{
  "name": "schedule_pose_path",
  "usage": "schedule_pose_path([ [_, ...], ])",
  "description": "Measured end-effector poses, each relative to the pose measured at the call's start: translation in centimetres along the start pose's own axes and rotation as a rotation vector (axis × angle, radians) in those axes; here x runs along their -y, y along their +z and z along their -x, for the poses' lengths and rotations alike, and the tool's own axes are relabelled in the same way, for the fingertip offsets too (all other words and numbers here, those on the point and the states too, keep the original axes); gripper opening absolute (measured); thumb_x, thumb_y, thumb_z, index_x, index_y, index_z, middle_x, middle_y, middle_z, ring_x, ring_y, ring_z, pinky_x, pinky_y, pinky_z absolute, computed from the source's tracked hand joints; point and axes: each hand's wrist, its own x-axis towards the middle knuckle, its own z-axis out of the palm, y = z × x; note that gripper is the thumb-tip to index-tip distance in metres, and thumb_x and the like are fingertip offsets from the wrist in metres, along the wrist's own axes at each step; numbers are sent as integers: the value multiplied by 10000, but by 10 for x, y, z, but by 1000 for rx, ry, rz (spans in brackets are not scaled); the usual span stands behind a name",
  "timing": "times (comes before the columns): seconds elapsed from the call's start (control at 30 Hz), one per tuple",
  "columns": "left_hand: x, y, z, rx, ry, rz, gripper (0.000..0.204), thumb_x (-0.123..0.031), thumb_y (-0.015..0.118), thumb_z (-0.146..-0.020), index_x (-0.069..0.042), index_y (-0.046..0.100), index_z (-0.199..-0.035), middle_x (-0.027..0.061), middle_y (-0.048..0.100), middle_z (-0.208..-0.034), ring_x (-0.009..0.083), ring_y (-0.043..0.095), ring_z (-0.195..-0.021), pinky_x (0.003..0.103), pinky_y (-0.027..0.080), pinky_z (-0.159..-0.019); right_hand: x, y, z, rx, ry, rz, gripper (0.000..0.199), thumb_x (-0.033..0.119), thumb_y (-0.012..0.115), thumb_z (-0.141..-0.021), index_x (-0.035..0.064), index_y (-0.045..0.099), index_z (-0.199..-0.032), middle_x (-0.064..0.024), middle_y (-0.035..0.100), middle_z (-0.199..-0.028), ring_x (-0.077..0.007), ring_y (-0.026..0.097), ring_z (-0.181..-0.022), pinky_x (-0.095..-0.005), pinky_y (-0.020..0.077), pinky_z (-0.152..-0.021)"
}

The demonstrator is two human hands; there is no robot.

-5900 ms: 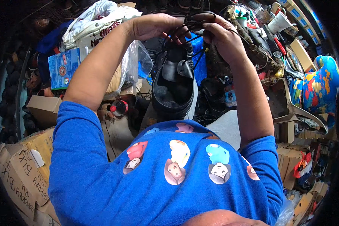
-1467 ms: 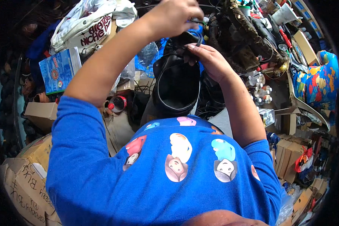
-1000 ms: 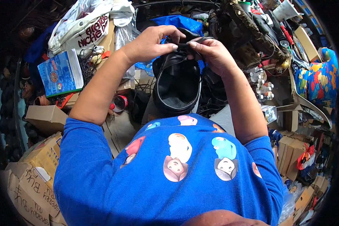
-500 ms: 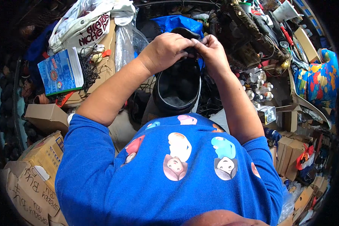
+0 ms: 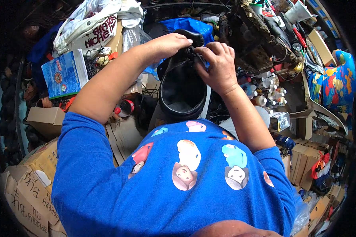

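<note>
A black boot [image 5: 182, 103] sits in front of my body, its wide opening facing me and its rounded toe [image 5: 190, 36] pointing away. My left hand [image 5: 171, 44] lies across the left side of its lacing area, fingers together and closed on the boot near the toe. On the other side, my right hand [image 5: 219, 66] is curled over the boot's right edge, thumb and forefinger by the lacing. Dark strands, apparently laces, show between the two hands, but their details are too dark to tell. Under the left fingertips, the boot is hidden.
A blue book [image 5: 63, 75] and a white printed cloth [image 5: 97, 29] lie to the left. A blue plastic bag [image 5: 190, 25] is beyond the toe. Several small bottles [image 5: 271, 93] stand at right, and a red-labelled bottle [image 5: 125, 108] lies by my left forearm. Cardboard boxes [image 5: 35, 197] fill the lower left.
My hands were pinched together above the boot; now they are apart, the left one farther left, the right one lower on the boot's right side. The lacing area shows more.
</note>
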Motion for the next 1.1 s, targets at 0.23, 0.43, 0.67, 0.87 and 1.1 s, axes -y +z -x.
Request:
schedule_pose_path([
  [0.23,3,10,-5,-175,-128,234,272,-277,525,-891,-42,634,-975,27,626,-899,119,546,-761,268,429,-713,6,14,-7,-50,73,67,216,346,691,-701,152,623,-768,-22,555,-766,-216,554,-759,-369,349,-746],
  [0.43,8,4,-7,-112,-140,300,231,-272,549,-887,-63,629,-944,4,616,-869,101,545,-766,268,440,-699,8,20,-9,-72,46,111,196,320,668,-733,152,582,-677,-18,549,-721,-210,566,-725,-384,353,-724],
  [0.67,21,-19,0,-59,118,207,125,-181,591,-862,-77,622,-924,-45,594,-787,34,507,-706,197,401,-642,5,2,-15,360,526,-534,269,271,578,-842,18,631,-767,-175,595,-729,-332,589,-691,-416,430,-620],
  [0.87,64,-19,-15,-317,226,-6,126,-89,575,-851,1,628,-921,-18,619,-831,66,543,-793,214,432,-749,4,12,42,431,613,-721,335,277,522,-894,-27,562,-760,-187,556,-663,-248,529,-604,-366,417,-601],
  [1.1,51,22,36,-295,-129,-128,539,-250,658,-793,-29,462,-1244,95,531,-1168,162,527,-1002,268,443,-808,-17,-2,72,382,828,-1004,325,270,563,-892,-27,617,-1013,-73,617,-885,-131,549,-854,-277,431,-767],
])
